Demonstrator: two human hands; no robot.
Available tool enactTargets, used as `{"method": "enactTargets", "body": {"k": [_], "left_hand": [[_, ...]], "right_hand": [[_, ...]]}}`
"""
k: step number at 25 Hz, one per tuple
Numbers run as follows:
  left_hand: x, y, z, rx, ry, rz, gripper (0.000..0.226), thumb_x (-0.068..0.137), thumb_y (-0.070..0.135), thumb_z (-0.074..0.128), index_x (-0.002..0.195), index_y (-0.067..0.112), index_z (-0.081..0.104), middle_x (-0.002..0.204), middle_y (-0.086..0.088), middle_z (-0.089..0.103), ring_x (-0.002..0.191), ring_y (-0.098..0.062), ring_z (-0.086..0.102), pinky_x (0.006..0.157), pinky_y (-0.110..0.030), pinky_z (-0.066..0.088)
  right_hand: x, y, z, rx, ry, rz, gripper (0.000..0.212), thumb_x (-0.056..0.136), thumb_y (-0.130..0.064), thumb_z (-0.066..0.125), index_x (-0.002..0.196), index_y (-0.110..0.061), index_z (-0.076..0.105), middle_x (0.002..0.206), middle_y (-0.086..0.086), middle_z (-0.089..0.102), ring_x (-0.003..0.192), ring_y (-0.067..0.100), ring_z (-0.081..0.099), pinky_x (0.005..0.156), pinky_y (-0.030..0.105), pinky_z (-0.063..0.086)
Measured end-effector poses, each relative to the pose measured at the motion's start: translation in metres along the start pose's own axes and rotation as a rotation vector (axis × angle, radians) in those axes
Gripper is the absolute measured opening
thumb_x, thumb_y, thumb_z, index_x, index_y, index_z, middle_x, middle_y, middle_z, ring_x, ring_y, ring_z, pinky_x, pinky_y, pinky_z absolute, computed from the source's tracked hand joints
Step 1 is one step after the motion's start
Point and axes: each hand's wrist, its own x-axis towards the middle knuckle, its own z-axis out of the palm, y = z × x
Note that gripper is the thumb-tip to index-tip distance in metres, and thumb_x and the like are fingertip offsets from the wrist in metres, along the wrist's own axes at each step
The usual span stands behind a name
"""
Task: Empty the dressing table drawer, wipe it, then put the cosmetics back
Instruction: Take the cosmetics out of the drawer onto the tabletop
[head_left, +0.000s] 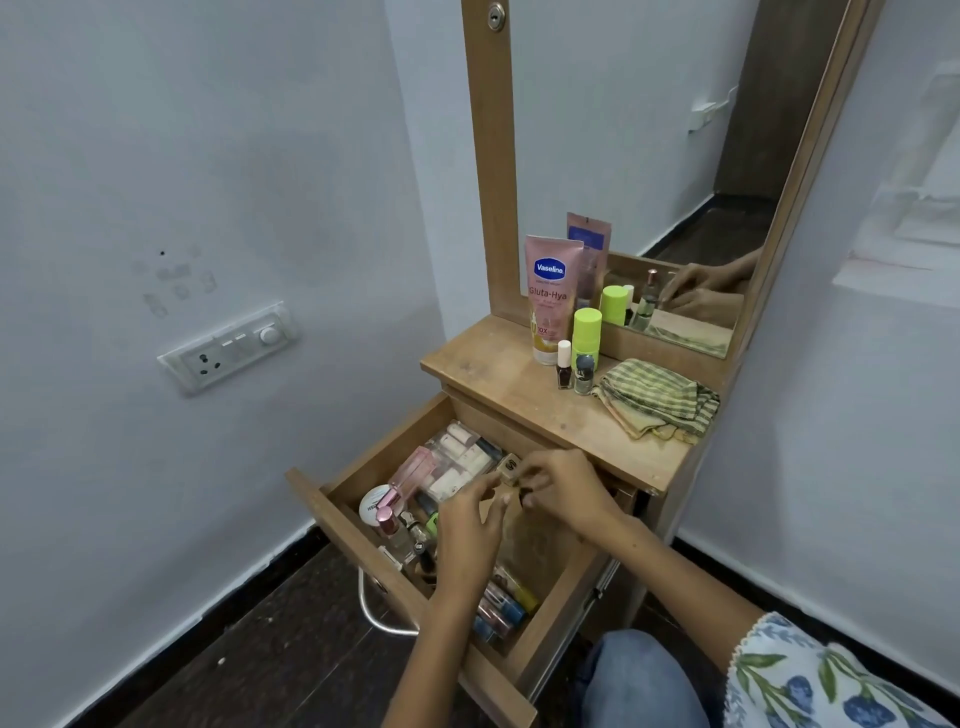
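Floral sleeve (810, 670) and denim knee (639, 680) at lower right, nearest the lens. Room: pale walls, dark floor (270, 634), switch panel (228, 347) on left wall. Dressing table with wooden tabletop (498, 374) and framed mirror (675, 130). On tabletop: pink Vaseline tube (549, 299), green-capped bottle (586, 338), two small nail polish bottles (564, 365), striped folded cloth (657, 397) at right. Drawer (332, 525) pulled fully out, cosmetics inside along left and near side; right floor area bare wood. Both hands over drawer centre. Left hand (467, 535) fingers loosely curled, tips touching a small item. Right hand (563, 488) fingers pinch a small tan box (509, 466), held above the clear organizer case (457, 462).
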Motion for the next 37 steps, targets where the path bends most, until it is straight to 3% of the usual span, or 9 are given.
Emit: {"method": "enactTargets", "body": {"k": [3, 7, 9, 14, 17, 20, 24, 30, 37], "left_hand": [[0.001, 0.001, -0.002, -0.083, -0.039, 0.003, 0.032, 0.080, 0.019, 0.072, 0.112, 0.020, 0.068, 0.106, 0.008, 0.070, 0.100, -0.001, 0.063, 0.092, -0.025, 0.051], [0.000, 0.003, -0.004, -0.136, -0.047, 0.041, 0.018, 0.077, 0.016, 0.075, 0.093, 0.023, 0.071, 0.087, 0.014, 0.070, 0.085, 0.003, 0.064, 0.081, -0.023, 0.055], [0.000, 0.003, -0.003, -0.108, -0.045, 0.039, 0.016, 0.078, 0.017, 0.074, 0.092, 0.021, 0.069, 0.086, 0.013, 0.068, 0.084, 0.004, 0.063, 0.079, -0.019, 0.053], [0.001, 0.003, -0.001, -0.074, -0.054, 0.036, 0.017, 0.080, 0.015, 0.071, 0.096, 0.020, 0.066, 0.089, 0.014, 0.065, 0.086, 0.008, 0.059, 0.075, -0.012, 0.048], [0.002, 0.002, 0.000, -0.061, -0.051, 0.049, 0.019, 0.081, 0.014, 0.071, 0.099, 0.017, 0.067, 0.091, 0.011, 0.066, 0.088, 0.005, 0.060, 0.078, -0.016, 0.050], [0.002, 0.001, 0.001, -0.057, -0.032, 0.065, 0.019, 0.079, 0.014, 0.072, 0.097, 0.016, 0.067, 0.090, 0.009, 0.067, 0.087, 0.003, 0.060, 0.080, -0.018, 0.050], [0.005, -0.001, 0.003, -0.047, -0.031, 0.097, 0.021, 0.077, 0.016, 0.074, 0.098, 0.017, 0.069, 0.090, 0.009, 0.069, 0.087, 0.001, 0.063, 0.081, -0.022, 0.052], [0.006, 0.008, 0.006, 0.013, -0.077, 0.174, 0.017, 0.078, 0.014, 0.073, 0.092, 0.023, 0.067, 0.089, 0.011, 0.067, 0.087, 0.002, 0.060, 0.080, -0.021, 0.051], [0.064, 0.062, 0.023, -0.124, 0.072, 0.199, 0.014, 0.077, 0.013, 0.076, 0.090, 0.013, 0.072, 0.081, 0.010, 0.067, 0.074, 0.009, 0.059, 0.067, -0.004, 0.044]], "right_hand": [[-0.007, -0.012, -0.016, 0.386, 0.103, -0.064, 0.030, 0.073, 0.001, 0.077, 0.095, -0.018, 0.071, 0.093, -0.003, 0.072, 0.086, 0.003, 0.069, 0.077, 0.016, 0.055], [-0.014, -0.018, -0.031, 0.429, 0.077, -0.126, 0.029, 0.072, 0.002, 0.078, 0.095, -0.013, 0.071, 0.095, 0.002, 0.073, 0.088, 0.008, 0.071, 0.079, 0.019, 0.056], [-0.016, -0.012, -0.041, 0.274, 0.039, -0.120, 0.028, 0.072, -0.004, 0.080, 0.098, -0.012, 0.072, 0.097, 0.001, 0.072, 0.091, 0.010, 0.070, 0.080, 0.020, 0.056], [-0.025, -0.007, -0.050, -0.658, -0.188, -0.070, 0.029, 0.080, -0.026, 0.075, 0.107, -0.021, 0.068, 0.106, 0.000, 0.067, 0.096, 0.019, 0.064, 0.078, 0.028, 0.051], [-0.023, -0.012, -0.043, -0.765, -0.211, -0.031, 0.021, 0.084, -0.015, 0.069, 0.105, -0.014, 0.065, 0.110, 0.009, 0.062, 0.100, 0.027, 0.061, 0.082, 0.035, 0.051], [-0.021, -0.013, -0.039, -0.699, -0.123, -0.030, 0.016, 0.086, 0.002, 0.060, 0.100, -0.006, 0.064, 0.107, 0.015, 0.062, 0.095, 0.030, 0.062, 0.080, 0.039, 0.053], [-0.028, -0.011, -0.048, -0.329, 0.071, -0.063, 0.012, 0.079, -0.006, 0.072, 0.090, -0.009, 0.073, 0.092, 0.006, 0.070, 0.080, 0.018, 0.065, 0.069, 0.026, 0.055], [-0.016, -0.019, -0.090, 0.167, 0.547, -0.137, 0.022, 0.073, 0.000, 0.074, 0.093, -0.009, 0.074, 0.087, -0.002, 0.072, 0.079, 0.006, 0.066, 0.074, 0.013, 0.054], [0.020, 0.003, -0.092, 0.131, 0.690, -0.057, 0.021, 0.074, -0.003, 0.077, 0.094, -0.007, 0.072, 0.087, 0.003, 0.073, 0.081, 0.012, 0.068, 0.076, 0.026, 0.057]]}}
